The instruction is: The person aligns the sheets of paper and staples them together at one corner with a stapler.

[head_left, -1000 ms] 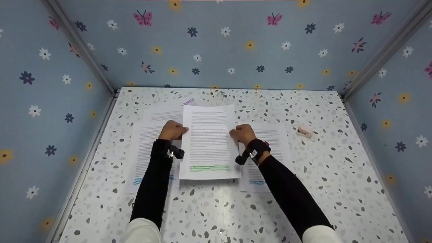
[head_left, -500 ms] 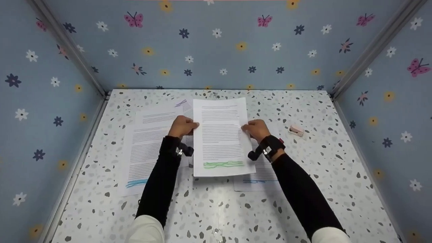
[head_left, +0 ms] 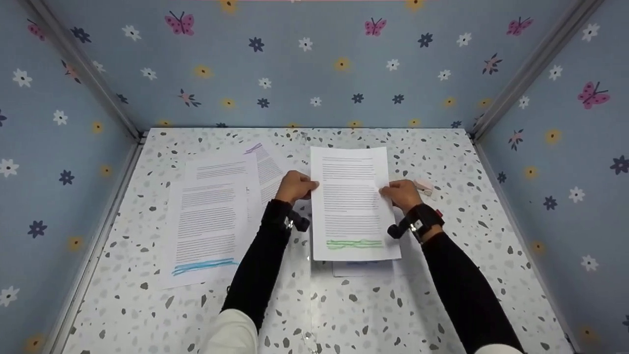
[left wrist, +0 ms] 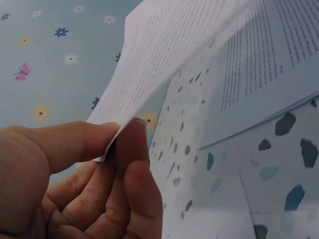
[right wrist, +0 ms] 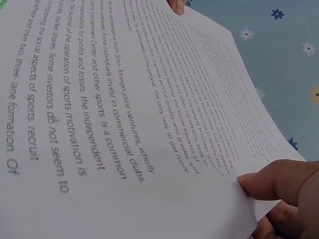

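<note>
- Pinching the paper point(head_left: 350, 204) at opposite side edges: your left hand point(head_left: 296, 187) and right hand point(head_left: 402, 193).
- Paper likely light, limp, easily creased; best held by both edges.

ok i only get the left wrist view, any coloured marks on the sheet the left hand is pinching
Observer: Yes, the head view shows a green scribble near the bottom of the held sheet.
Operator: and is the other hand on it too
Observer: It is: the right hand pinches the right edge.
Operator: anything else close to that one
Observer: A small pale pink object shows right beside it in the head view.
</note>
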